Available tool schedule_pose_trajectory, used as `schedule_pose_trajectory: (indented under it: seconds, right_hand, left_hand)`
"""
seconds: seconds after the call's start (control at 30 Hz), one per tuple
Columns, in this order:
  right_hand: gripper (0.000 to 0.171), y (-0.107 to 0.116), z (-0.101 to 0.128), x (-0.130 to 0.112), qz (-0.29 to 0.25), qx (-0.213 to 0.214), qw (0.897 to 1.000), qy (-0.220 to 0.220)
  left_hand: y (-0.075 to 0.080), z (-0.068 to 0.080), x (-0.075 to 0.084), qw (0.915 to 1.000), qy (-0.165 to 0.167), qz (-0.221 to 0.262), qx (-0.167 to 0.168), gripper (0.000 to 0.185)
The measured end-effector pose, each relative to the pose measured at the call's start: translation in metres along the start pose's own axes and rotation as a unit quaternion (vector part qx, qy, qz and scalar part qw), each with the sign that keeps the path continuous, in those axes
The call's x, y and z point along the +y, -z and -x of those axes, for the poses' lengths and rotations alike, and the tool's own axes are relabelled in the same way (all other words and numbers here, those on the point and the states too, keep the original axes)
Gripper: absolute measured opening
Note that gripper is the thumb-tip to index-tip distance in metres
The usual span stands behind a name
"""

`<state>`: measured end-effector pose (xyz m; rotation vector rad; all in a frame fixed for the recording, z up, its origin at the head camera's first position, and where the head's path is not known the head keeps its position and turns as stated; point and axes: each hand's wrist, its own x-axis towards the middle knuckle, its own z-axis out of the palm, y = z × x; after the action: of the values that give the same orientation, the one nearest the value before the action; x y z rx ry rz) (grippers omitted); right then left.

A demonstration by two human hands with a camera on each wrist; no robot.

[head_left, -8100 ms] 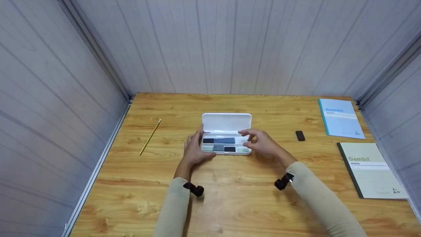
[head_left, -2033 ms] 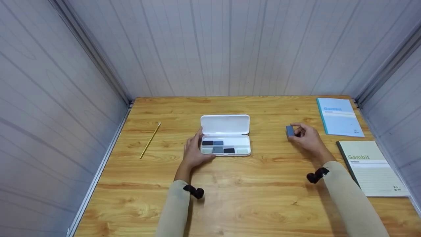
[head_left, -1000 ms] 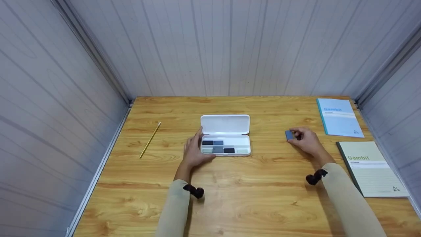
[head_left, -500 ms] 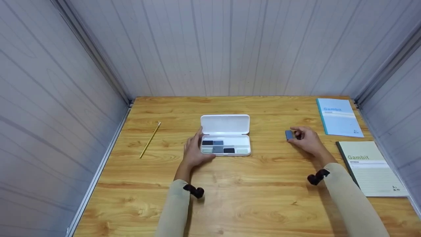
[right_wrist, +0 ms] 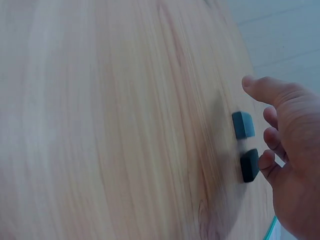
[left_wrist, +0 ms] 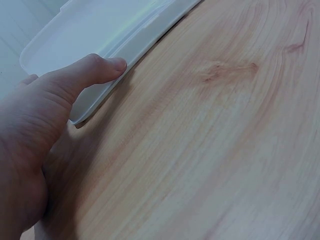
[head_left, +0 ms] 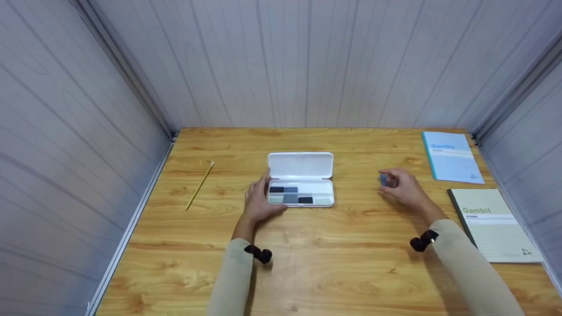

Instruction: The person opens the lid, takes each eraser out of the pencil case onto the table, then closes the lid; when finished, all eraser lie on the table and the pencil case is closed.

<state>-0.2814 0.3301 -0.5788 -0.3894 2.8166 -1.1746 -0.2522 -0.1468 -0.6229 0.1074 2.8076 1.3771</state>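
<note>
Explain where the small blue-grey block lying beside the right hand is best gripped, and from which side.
Pinch the small blue-grey block across its two longer side faces, coming from above. It lies flat on the wooden table, with a black block just behind one end and the right hand close by.

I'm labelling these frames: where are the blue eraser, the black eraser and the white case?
blue eraser [right_wrist: 243,125], right wrist view, top face.
black eraser [right_wrist: 249,165], right wrist view, top face.
white case [head_left: 300,165], head view, open lid.

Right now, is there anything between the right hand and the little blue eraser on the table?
Nothing visible. The right hand hovers right beside the blue eraser, fingers loosely spread and not touching it. The black eraser lies next to it, not between.
</note>
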Motion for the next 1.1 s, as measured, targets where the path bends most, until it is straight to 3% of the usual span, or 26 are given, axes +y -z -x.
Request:
schedule_pose_trajectory:
  seconds: [0.43, 0.83, 1.1]
  right_hand:
    - [0.049, -0.032, -0.013, -0.033, 0.012, -0.023, 0.998, 0.052]
    - [0.045, -0.075, -0.027, -0.069, -0.024, -0.067, 0.994, 0.079]
    - [0.045, -0.092, -0.036, -0.100, -0.042, -0.099, 0.991, 0.085]
  left_hand:
    - [-0.001, 0.000, -0.001, 1.0000, 0.004, -0.004, -0.002, 0.135]
    - [0.000, 0.000, -0.001, 1.0000, 0.002, -0.004, -0.002, 0.135]
    - [-0.001, -0.001, -0.001, 1.0000, 0.000, 0.000, -0.003, 0.134]
